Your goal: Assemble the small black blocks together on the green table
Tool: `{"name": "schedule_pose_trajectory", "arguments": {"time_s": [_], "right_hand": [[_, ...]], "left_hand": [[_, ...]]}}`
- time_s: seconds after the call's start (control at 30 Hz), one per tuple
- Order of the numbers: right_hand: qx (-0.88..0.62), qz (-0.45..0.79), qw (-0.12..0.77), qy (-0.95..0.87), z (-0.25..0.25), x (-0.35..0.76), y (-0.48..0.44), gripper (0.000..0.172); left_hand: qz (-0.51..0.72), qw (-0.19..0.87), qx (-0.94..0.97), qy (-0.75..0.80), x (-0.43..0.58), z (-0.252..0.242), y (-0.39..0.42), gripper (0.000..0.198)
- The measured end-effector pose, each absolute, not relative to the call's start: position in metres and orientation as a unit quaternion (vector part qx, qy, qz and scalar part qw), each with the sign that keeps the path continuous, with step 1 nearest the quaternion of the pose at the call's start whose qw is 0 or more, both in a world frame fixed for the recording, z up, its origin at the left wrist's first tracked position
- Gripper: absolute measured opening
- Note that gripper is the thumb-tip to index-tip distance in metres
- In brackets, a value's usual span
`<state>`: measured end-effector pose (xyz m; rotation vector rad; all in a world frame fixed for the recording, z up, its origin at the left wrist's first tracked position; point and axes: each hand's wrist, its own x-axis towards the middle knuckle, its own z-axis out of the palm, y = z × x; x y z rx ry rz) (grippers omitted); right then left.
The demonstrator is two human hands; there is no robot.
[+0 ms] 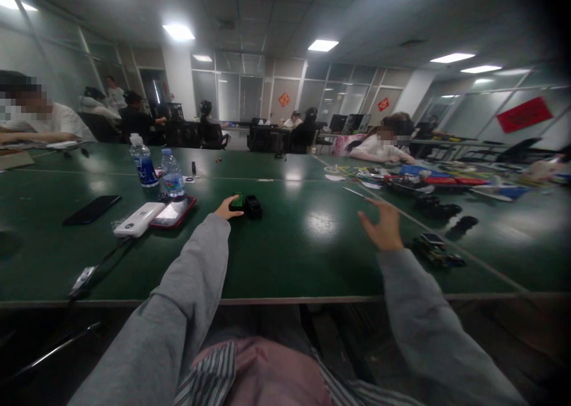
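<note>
My left hand (226, 208) has its thumb and forefinger around the left end of a small black case with a green circuit board (238, 201) on top. Just to the right of it stands another small black case (254, 206), close beside the board. Over the right part of the table my right hand (383, 224) is open, thumb and fingers apart. Near its fingertips lies a thin, light-coloured rod (354, 191); I cannot tell whether they touch it. Farther right sits a small circuit-board assembly (437, 250) with a screen.
On the left of the green table (285, 269) lie a black phone (92, 210), a white power bank (138, 220) with a cable and a red-edged phone (175, 211). Two water bottles (172, 173) stand behind. Black wheel-like parts (435, 207) and clutter lie right. Other people sit around.
</note>
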<state>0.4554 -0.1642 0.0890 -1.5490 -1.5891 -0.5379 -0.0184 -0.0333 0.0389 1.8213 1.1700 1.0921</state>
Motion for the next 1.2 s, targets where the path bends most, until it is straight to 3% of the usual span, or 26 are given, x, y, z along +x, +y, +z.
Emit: {"name": "schedule_pose_trajectory", "arguments": {"time_s": [0.1, 0.23, 0.43, 0.7, 1.0, 1.2], "right_hand": [[-0.526, -0.089, 0.411, -0.739, 0.078, 0.341, -0.125, 0.047], [-0.502, 0.017, 0.347, -0.792, 0.054, 0.218, -0.093, 0.062], [-0.511, 0.089, 0.333, -0.788, 0.037, 0.180, -0.072, 0.053], [-0.479, 0.097, 0.305, -0.817, 0.042, 0.295, -0.123, 0.052], [-0.787, -0.142, 0.394, -0.454, 0.074, 0.558, -0.196, 0.063], [-0.819, -0.106, 0.346, -0.445, 0.058, 0.632, -0.211, 0.067]], "left_hand": [[0.426, 0.350, 0.701, 0.451, -0.017, 0.037, -0.033, 0.084], [0.438, 0.309, 0.708, 0.460, -0.015, 0.029, -0.029, 0.083], [0.417, 0.258, 0.720, 0.491, -0.017, 0.020, -0.021, 0.083], [0.379, 0.261, 0.721, 0.518, -0.024, 0.011, -0.017, 0.080], [0.374, 0.263, 0.729, 0.509, -0.025, 0.011, -0.015, 0.082], [0.381, 0.269, 0.724, 0.509, -0.023, 0.017, -0.021, 0.081]]}}
